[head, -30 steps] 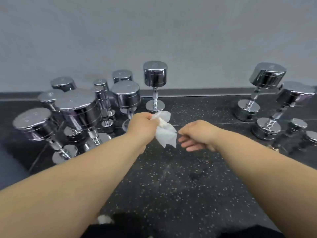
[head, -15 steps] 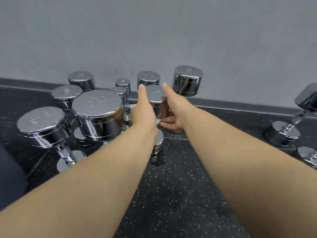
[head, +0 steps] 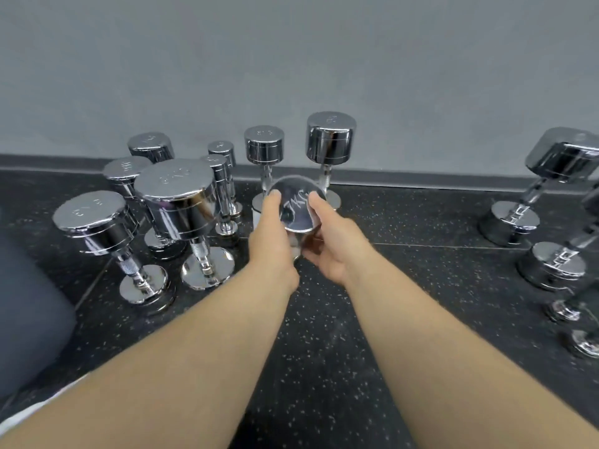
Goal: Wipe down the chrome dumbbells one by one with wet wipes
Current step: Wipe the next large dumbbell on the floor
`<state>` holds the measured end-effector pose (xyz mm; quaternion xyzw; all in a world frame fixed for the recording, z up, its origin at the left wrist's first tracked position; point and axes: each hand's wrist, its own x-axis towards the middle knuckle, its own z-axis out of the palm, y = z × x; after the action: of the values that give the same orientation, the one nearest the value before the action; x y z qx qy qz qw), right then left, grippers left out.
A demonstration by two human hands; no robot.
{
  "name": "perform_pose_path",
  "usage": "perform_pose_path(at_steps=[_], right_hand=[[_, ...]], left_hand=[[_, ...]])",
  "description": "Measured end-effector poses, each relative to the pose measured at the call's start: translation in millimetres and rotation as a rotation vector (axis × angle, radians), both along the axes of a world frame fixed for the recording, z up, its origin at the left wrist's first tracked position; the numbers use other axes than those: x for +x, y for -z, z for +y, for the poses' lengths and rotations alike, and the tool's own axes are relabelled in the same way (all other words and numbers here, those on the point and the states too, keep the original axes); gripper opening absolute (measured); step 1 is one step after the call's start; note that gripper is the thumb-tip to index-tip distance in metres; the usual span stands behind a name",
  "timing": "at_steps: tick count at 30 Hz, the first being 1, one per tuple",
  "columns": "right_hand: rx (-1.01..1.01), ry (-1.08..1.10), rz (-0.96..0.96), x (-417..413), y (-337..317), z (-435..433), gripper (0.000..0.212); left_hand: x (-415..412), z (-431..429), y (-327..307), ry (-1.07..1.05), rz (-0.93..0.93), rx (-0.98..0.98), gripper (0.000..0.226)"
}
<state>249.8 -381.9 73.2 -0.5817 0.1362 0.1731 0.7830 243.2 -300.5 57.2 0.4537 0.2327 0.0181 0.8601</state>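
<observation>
Grip firmly with left hand and right hand, both curled round the tilted top head of the dumbbell beside the cluster near the wall, steadying its weight while rubbing, wipe hidden.

Open floor between packed dumbbell cluster at left and leaning dumbbells at right

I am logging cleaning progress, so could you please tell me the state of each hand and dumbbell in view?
Middle dumbbell: held by both hands, top face tipped towards the camera.
Left hand: grips its head.
Right hand: grips its head.
Left dumbbells: standing on end.
Right dumbbells: standing on end.
Wipe: not visible.
</observation>
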Motion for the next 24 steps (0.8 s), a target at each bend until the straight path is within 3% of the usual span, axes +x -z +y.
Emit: perform_pose_path(at_steps=[2, 4, 8, 10, 15, 19, 20, 24], right_hand=[[0.166, 0.099, 0.040, -19.5, 5.0, -4.4, 0.042], [0.287, 0.174, 0.119, -34.6, 14.4, -11.6, 0.053], [0.344, 0.180, 0.165, -46.0, 24.5, -20.8, 0.043], [0.335, 0.190, 0.159, -44.9, 22.0, -25.5, 0.037], [0.302, 0.244, 0.183, -47.5, 27.2, -40.9, 0.036], [0.257, 0.297, 0.193, -65.3, 13.1, -68.4, 0.042], [0.242, 0.285, 0.185, -72.0, 6.6, -74.5, 0.042], [0.197, 0.220, 0.168, -104.1, -18.9, -93.7, 0.037]], left_hand=[[-16.2, -20.0, 2.6, -0.080, 0.071, -0.143, 0.050], [-33.2, -36.2, 8.5, -0.169, 0.125, -0.192, 0.045], [-44.7, -39.6, 17.5, -0.135, 0.076, -0.168, 0.030], [-37.8, -34.5, 18.3, -0.068, 0.069, -0.079, 0.032], [-40.9, -41.8, 16.1, 0.057, 0.128, 0.373, 0.040], [-59.9, -58.2, 1.7, 0.271, 0.134, 0.520, 0.094], [-64.3, -59.4, -1.9, 0.320, 0.128, 0.551, 0.099], [-84.4, -66.6, -12.9, 0.478, 0.087, 0.653, 0.079]])
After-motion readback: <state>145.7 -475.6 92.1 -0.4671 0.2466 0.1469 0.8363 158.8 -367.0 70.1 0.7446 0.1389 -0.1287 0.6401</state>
